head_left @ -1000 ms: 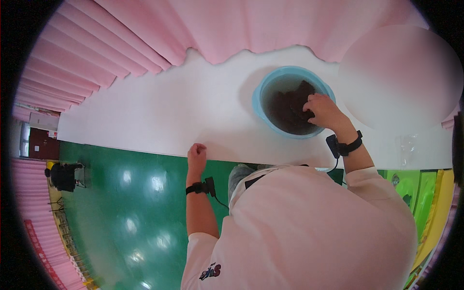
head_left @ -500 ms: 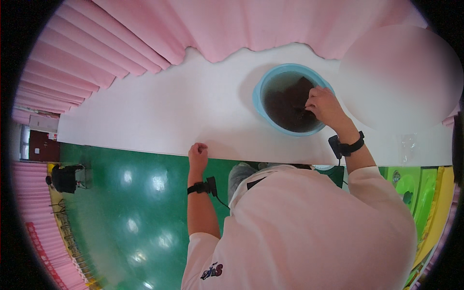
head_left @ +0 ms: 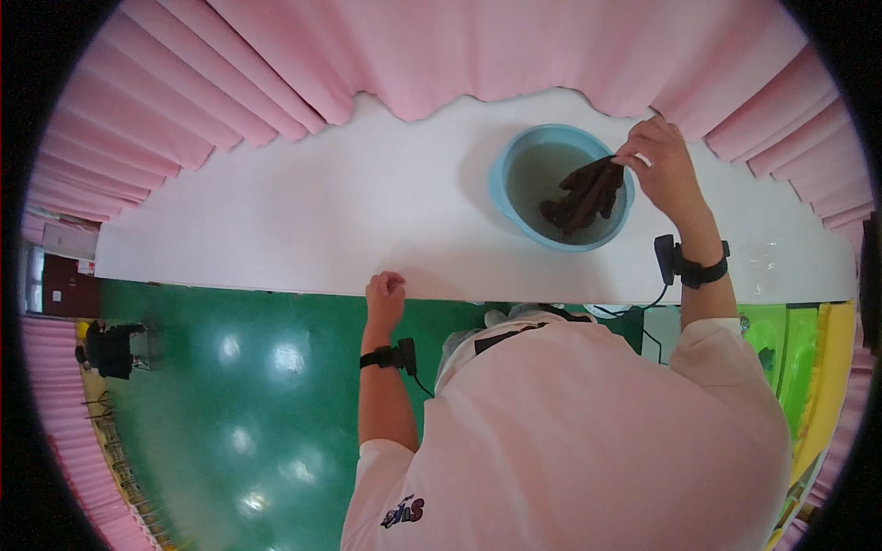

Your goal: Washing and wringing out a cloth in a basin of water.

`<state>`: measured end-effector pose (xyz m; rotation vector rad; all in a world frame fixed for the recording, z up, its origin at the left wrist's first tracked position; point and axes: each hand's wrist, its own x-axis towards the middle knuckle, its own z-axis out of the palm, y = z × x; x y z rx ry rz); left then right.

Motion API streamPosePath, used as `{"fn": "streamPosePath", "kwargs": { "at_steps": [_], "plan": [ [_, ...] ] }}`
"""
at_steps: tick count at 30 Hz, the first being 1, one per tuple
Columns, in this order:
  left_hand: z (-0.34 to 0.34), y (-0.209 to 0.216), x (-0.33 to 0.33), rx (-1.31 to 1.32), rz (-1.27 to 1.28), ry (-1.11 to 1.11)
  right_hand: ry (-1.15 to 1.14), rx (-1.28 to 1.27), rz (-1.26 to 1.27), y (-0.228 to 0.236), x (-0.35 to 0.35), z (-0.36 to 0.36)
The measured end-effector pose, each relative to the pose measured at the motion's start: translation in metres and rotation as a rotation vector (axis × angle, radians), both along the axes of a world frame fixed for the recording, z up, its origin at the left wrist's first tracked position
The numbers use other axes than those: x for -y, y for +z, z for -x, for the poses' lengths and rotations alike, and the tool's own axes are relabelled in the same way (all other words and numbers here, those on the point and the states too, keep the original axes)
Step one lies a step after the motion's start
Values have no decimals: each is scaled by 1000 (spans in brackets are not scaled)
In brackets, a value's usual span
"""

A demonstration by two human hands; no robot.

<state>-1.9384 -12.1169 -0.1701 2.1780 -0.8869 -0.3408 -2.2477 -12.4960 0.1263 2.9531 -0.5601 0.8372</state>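
Note:
A dark brown wet cloth [head_left: 588, 196] hangs in folds from my right hand [head_left: 663, 163]. Finger and thumb pinch its upper end at the right rim of a light blue basin [head_left: 503, 209]. The cloth's lower part hangs over the cloudy water [head_left: 533, 179] in the basin; whether its lowest tip touches the water I cannot tell. My left hand [head_left: 385, 286] is at the front edge of the white table, well left of the basin. Its fingers are curled in loosely, with nothing visible in them.
The basin stands on a long white table [head_left: 303, 211] backed by a pink curtain [head_left: 514, 46]. A clear plastic piece [head_left: 764, 254] lies at the table's right. Below are a green floor [head_left: 220, 395] and, on the right, bright green plastic furniture [head_left: 797, 354]. A dark chair [head_left: 112, 351] stands far left.
My right hand has risen up and to the right, drawing the brown cloth together and up from the water, which now shows paler. My left hand has barely moved.

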Motion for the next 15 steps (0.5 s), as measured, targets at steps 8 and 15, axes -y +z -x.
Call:
{"fn": "streamPosePath", "kwargs": {
  "at_steps": [8,15],
  "plan": [
    [-12,-15,-12,6,42,-38,-64,8,91,80,-16,-8],
    [13,-14,-45,-224,318,23,-79,-77,-36,30,-11,-26]
  ]
}}
